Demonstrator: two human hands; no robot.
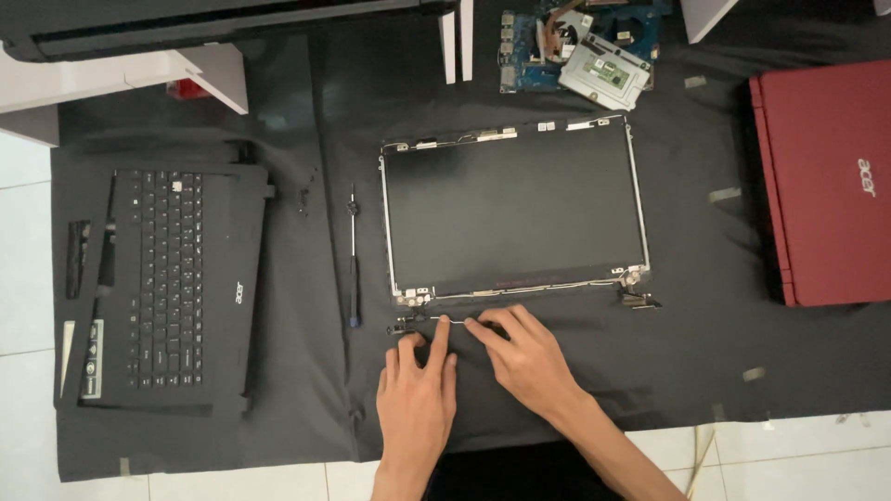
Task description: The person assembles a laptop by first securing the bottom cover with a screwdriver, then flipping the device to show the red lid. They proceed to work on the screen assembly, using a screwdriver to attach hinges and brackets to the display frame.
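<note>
A bare laptop screen panel [515, 209] with metal side brackets lies flat on a black cloth [306, 371]. Just below its lower edge, both hands rest on the cloth. My left hand [418, 390] has its fingers apart, the fingertips touching a thin cable and small hinge piece [408, 325] by the panel's lower left corner. My right hand [524, 353] reaches left, its fingertips pressing on the same thin strip near the panel's bottom edge. Another loose hinge [639, 299] lies at the lower right corner.
A screwdriver [353, 264] lies left of the panel. A black keyboard casing [172, 278] sits far left, a closed red laptop [831, 181] far right, and a circuit board with fan [580, 46] at the top. White tiled floor borders the cloth.
</note>
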